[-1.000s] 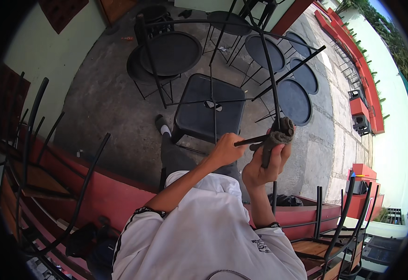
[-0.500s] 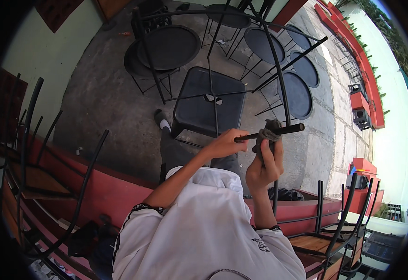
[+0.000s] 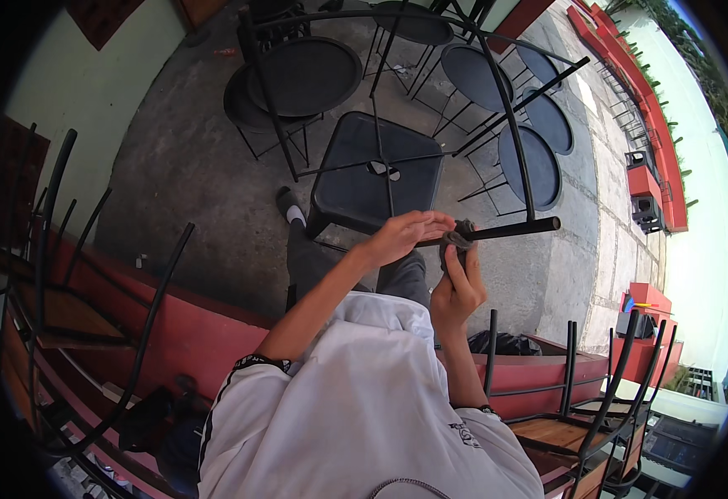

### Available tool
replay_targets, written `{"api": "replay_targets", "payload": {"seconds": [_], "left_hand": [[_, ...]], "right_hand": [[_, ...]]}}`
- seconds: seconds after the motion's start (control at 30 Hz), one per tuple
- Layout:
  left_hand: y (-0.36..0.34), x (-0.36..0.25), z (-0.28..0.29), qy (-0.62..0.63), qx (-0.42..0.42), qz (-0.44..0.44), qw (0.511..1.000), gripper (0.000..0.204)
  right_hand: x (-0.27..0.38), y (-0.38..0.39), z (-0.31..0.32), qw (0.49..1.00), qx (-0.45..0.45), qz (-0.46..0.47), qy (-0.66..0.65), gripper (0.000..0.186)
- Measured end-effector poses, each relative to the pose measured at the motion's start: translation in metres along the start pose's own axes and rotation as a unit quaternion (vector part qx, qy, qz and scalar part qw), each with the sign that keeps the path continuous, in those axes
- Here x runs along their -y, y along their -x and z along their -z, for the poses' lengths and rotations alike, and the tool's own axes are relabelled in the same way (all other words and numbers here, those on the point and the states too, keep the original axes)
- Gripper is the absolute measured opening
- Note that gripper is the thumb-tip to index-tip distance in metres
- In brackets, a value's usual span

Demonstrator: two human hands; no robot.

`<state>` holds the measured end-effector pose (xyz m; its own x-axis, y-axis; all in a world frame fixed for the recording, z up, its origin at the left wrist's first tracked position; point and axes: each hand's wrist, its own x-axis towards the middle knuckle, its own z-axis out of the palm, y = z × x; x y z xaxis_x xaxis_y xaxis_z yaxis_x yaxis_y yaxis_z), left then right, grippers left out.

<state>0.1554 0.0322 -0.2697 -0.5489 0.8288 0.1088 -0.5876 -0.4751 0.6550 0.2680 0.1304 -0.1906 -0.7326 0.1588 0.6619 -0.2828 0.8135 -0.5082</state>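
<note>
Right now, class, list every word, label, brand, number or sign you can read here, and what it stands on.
None can be read clearly.
White shirt: the dark chest print is too small and blurred.
Black sleeve trim: its pale marks are too small.
Grey cloth and metal frame: no lettering shows.

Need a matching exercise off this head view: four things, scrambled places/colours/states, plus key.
Things:
1. grey cloth
2. square stool
3. left hand
4. shirt

Descriptions:
A. white
B. just left of the grey cloth
C. held in the right hand
D. black, with an opening in its top

Pairs: 1-C, 2-D, 3-B, 4-A
</note>
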Motion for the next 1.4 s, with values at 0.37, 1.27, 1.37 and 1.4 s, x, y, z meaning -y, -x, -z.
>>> {"api": "replay_targets", "payload": {"seconds": [0.37,1.27,1.37,1.4], "left_hand": [[-0.003,-0.008,0.001,-0.065,-0.006,0.094,0.993,0.048],[0.001,0.067,0.088,-0.016,-0.097,0.181,0.979,0.045],[0.0,0.075,0.096,-0.021,-0.103,0.197,0.975,0.043],[0.0,0.074,0.098,-0.012,-0.101,0.209,0.973,0.042]], "right_hand": [[-0.011,0.031,-0.013,0.995,0.066,-0.072,-0.004,0.048],[-0.048,0.078,-0.052,0.976,0.174,-0.127,-0.014,0.052],[-0.056,0.084,-0.058,0.97,0.2,-0.141,0.006,0.052],[-0.058,0.084,-0.06,0.966,0.213,-0.149,-0.005,0.051]]}}
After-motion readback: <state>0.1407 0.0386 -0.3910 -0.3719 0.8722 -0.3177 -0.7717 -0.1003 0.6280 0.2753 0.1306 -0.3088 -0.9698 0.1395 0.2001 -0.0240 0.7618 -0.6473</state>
